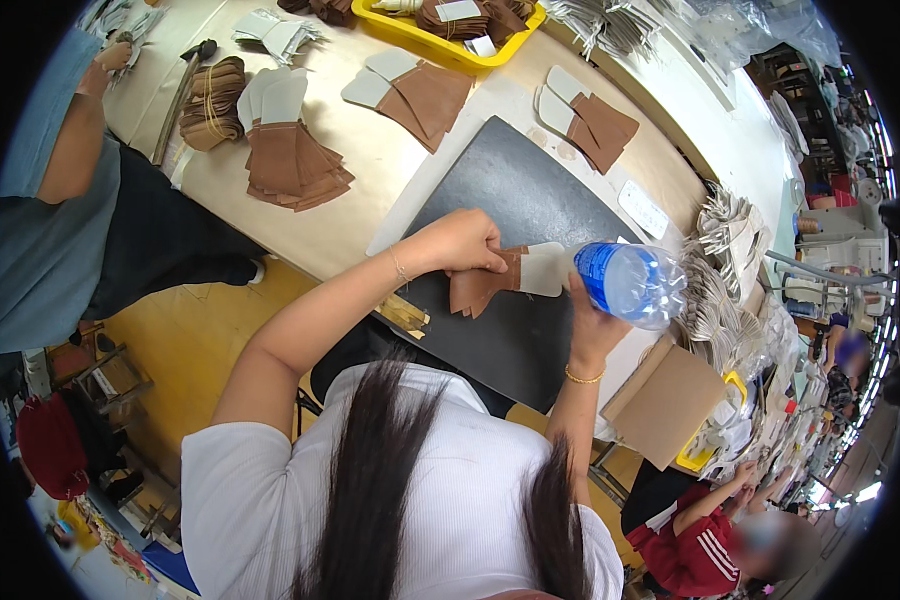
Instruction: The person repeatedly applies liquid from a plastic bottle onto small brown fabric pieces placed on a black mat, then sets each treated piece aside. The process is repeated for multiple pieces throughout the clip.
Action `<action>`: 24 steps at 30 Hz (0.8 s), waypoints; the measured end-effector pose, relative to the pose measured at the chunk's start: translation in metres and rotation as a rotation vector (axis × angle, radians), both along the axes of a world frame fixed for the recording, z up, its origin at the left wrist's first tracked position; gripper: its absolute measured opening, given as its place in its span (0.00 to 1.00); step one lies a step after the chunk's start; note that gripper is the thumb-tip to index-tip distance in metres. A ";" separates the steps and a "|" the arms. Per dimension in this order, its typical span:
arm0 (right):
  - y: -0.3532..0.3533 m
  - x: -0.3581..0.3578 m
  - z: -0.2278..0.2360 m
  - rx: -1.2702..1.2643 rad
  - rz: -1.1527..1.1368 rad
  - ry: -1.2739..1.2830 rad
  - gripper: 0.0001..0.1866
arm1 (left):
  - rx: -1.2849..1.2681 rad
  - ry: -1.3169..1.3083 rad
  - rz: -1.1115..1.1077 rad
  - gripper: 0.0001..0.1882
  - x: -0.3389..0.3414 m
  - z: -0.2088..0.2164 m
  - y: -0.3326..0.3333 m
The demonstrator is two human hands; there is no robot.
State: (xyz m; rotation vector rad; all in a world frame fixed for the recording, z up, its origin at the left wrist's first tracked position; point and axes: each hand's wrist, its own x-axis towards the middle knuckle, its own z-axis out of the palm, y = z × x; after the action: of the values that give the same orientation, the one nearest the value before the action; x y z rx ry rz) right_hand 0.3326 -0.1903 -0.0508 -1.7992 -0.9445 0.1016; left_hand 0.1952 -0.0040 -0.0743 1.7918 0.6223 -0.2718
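My left hand (467, 242) pinches the brown end of a brown-and-white leather-like piece (488, 284) lying on a black board (560, 205). The piece's pale end points right, toward my other hand. A clear plastic bottle (632, 284) with a blue label is gripped in my right hand (594, 325), tilted above the board's right edge. The bottle covers part of that hand's fingers. Beyond the board lie two fanned stacks of similar pieces, one stack (425, 98) at its far left and a smaller stack (595, 125) at its far right.
Farther left are another fanned stack (292, 150), a tied brown bundle (212, 103) and a hammer (192, 70). A yellow tray (455, 50) stands at the back. Pale bundles (725, 245) and a cardboard sheet (667, 405) lie right. A co-worker's arm (75, 130) reaches in at left.
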 end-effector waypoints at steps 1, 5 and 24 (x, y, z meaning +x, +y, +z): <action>-0.001 0.003 0.007 -0.095 -0.050 -0.180 0.31 | 0.005 0.002 0.004 0.16 0.000 0.002 0.000; 0.022 -0.025 0.011 0.129 0.043 -0.041 0.28 | 0.025 0.021 -0.037 0.16 0.003 0.002 0.001; -0.033 0.009 -0.001 -0.161 -0.054 -0.327 0.38 | 0.232 -0.004 -0.033 0.17 -0.005 0.012 -0.009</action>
State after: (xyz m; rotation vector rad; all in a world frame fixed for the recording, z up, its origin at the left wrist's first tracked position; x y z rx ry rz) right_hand 0.3417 -0.2228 -0.0513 -2.0278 -1.1419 -0.1604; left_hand 0.1907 -0.0130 -0.0622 2.0260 0.6423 -0.2257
